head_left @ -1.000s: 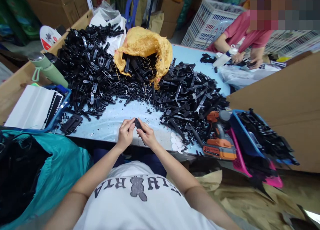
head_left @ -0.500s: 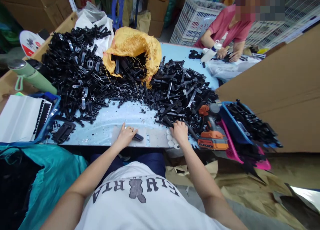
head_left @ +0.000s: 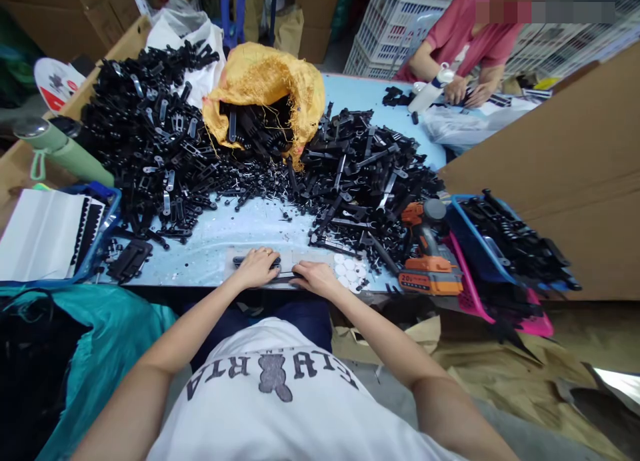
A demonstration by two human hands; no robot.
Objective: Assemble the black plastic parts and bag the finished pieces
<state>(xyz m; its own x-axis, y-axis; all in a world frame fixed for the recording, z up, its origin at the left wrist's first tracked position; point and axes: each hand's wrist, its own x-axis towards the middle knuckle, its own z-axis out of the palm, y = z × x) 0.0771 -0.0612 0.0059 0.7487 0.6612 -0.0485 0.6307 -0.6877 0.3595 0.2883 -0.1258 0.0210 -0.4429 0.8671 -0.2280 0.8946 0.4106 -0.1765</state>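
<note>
At the table's front edge my left hand [head_left: 259,267] is closed over a black part [head_left: 241,261], whose left end shows beyond the fingers. Just to its right, my right hand [head_left: 315,276] holds a thin dark part [head_left: 286,275] that spans the gap between the hands. Both hands are low over a pale plate [head_left: 300,255] on the blue table [head_left: 235,227]. White round discs [head_left: 350,269] lie right of my right hand. A large heap of black parts [head_left: 360,161] stretches behind the hands.
An orange drill [head_left: 431,274] lies at the right, beside a blue basket [head_left: 463,241] and a pink basket [head_left: 470,294]. A yellow sack [head_left: 267,71] stands in the heap. A green bottle [head_left: 70,155] is at the left. Across the table, a person [head_left: 463,41] handles parts.
My right hand has moved left from the heap's edge to beside my left hand, with a thin dark part. My left hand has shifted slightly right and up. The round discs are now uncovered.
</note>
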